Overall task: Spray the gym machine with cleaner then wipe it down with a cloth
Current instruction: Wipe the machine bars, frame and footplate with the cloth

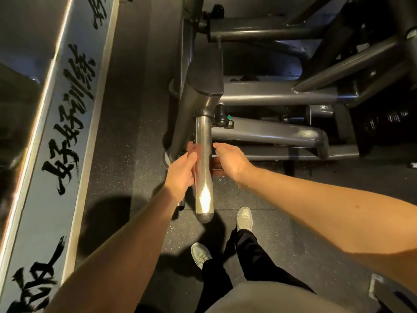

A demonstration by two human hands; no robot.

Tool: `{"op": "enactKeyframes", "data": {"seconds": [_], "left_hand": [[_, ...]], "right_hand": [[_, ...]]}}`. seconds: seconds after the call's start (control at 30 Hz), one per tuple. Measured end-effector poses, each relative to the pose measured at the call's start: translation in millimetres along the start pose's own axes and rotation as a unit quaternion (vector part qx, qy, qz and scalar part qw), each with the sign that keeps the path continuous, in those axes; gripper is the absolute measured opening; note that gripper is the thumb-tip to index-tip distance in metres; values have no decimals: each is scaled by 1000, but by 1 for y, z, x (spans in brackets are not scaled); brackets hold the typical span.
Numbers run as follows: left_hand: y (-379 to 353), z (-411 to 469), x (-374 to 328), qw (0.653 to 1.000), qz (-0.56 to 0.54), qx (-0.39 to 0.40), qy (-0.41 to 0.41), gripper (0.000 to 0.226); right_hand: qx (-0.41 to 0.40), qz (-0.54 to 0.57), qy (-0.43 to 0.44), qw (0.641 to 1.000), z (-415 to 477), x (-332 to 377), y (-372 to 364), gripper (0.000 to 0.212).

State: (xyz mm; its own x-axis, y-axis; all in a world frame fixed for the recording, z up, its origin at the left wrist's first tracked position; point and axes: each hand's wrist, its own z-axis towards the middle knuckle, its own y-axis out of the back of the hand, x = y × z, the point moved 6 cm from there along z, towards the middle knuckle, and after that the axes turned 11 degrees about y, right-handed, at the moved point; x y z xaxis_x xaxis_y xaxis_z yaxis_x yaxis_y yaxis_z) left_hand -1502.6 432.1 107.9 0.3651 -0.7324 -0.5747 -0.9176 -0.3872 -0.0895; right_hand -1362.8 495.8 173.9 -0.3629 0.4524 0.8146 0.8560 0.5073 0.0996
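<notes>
Seen from the head camera, the left hand [181, 171] lies against the left flank of the chrome bar [203, 168] of the gym machine [259, 93] — whether its fingers wrap underneath cannot be told. Just across the bar, the right hand [230, 160] hangs slack, fingers loosely bent, grasping nothing visible. Beyond both hands the bar joins the grey frame — beneath them lies speckled floor [117, 132].
</notes>
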Motion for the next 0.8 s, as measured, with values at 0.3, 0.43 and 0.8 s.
{"op": "enactKeyframes", "data": {"seconds": [0.3,0.43,0.8], "left_hand": [[18,-71,90,999,-13,-14,49,21],[26,-95,93,996,83,-42,1,21],[-39,-158,16,975,172,21,-143,18]], "right_hand": [[-59,-23,-2,998,-26,-12,-12,40],[-52,-52,6,997,-44,-17,-19,49],[-63,67,55,994,-137,-13,3,25]]}}
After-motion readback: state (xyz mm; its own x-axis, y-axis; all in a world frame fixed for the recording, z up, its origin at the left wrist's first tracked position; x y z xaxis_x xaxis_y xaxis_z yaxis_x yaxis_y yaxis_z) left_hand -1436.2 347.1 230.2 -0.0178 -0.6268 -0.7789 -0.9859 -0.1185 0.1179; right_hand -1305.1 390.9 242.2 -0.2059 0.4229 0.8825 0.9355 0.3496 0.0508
